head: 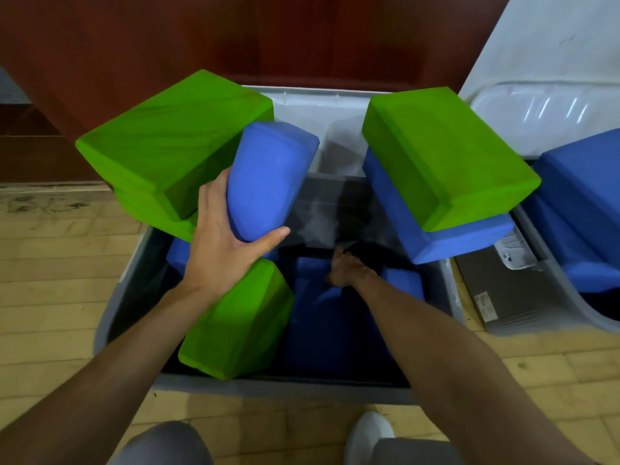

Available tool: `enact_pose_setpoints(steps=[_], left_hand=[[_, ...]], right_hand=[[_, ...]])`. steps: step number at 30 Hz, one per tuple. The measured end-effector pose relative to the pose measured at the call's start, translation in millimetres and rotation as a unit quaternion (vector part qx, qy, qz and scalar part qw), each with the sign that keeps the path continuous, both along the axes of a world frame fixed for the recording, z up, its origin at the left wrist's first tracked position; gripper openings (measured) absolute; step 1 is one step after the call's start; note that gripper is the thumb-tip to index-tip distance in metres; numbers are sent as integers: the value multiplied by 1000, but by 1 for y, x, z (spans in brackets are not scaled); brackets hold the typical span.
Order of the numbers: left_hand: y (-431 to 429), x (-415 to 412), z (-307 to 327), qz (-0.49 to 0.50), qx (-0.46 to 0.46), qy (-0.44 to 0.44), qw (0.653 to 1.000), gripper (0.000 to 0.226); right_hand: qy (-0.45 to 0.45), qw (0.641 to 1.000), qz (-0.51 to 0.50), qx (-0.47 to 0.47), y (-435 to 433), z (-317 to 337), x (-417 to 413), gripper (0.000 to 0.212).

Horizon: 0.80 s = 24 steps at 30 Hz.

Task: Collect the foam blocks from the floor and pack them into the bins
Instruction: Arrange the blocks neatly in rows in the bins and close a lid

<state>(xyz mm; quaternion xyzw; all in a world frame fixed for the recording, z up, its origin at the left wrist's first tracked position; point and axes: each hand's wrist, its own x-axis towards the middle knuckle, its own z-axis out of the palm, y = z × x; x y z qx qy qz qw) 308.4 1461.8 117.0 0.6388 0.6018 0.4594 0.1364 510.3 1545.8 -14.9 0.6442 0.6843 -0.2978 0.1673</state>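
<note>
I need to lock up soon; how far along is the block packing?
Done: green blocks and blue ones are piled in the bin, and the second bin holds blue ones. In hand: the left hand grips a blue block over the bin; the right hand reaches deep inside. Left: seating that block; no loose blocks show on the visible floor.

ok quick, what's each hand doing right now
Left hand: grips the blue rectangular foam block.
Right hand: down in the grey plastic bin, grip cannot be told.
</note>
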Motion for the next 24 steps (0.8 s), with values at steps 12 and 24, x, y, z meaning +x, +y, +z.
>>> enact_pose_setpoints(steps=[12, 24], left_hand=[[-7, -2, -8, -2, -5, -18, 1000, 101], [-8, 1, -11, -7, -4, -14, 1000, 98]], right_hand=[[-80, 995, 59, 8, -2, -4, 3, 92], [-27, 999, -31, -14, 0, 9, 0, 107]])
